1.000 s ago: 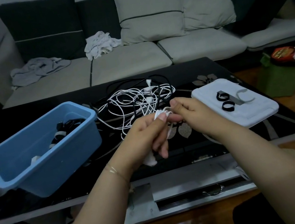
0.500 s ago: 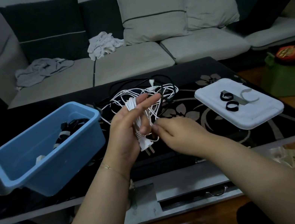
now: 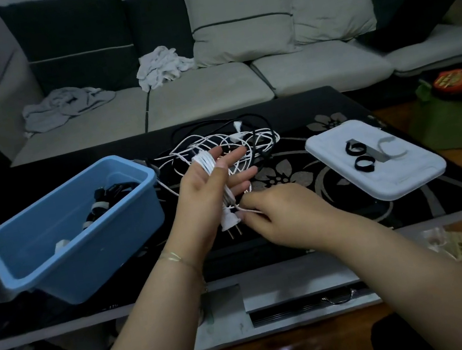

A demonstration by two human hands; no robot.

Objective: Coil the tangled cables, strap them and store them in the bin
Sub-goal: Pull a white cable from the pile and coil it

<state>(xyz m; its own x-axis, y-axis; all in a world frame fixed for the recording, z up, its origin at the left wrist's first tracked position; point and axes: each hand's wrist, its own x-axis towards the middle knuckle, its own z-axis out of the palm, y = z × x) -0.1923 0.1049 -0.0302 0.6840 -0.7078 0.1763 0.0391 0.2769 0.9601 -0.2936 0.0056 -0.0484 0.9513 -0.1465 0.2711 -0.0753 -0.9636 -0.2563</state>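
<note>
Two bare hands are seen over the near edge of one black glass table (image 3: 319, 106). The left hand (image 3: 205, 191) is held palm up with fingers straight and spread; a white cable coil (image 3: 210, 167) is looped several turns across its palm, near the index finger, with the thumb side hidden. One white two-pin plug (image 3: 229, 221) is seen hanging at the low end of the coil, pins pointing down. The right hand (image 3: 283, 215) is placed just right of the plug, fingers curled together and pinched on one strand of the same white cable near the plug.

One loose tangle of cables (image 3: 236, 143), white and black mixed, is left on the table beyond the hands; the count of separate cables cannot be told. One blue bin (image 3: 79, 229) is set to the left on the table, tilted toward the camera, with some coiled dark cables (image 3: 110, 196) already inside; their number cannot be told. One white lid (image 3: 378, 179) is laid flat to the right, carrying two black strap loops (image 3: 359, 155) and one grey strap (image 3: 386, 150).

Beyond the table one grey sofa (image 3: 210, 98) is seen, with two crumpled cloths (image 3: 69, 103) on its seat.
</note>
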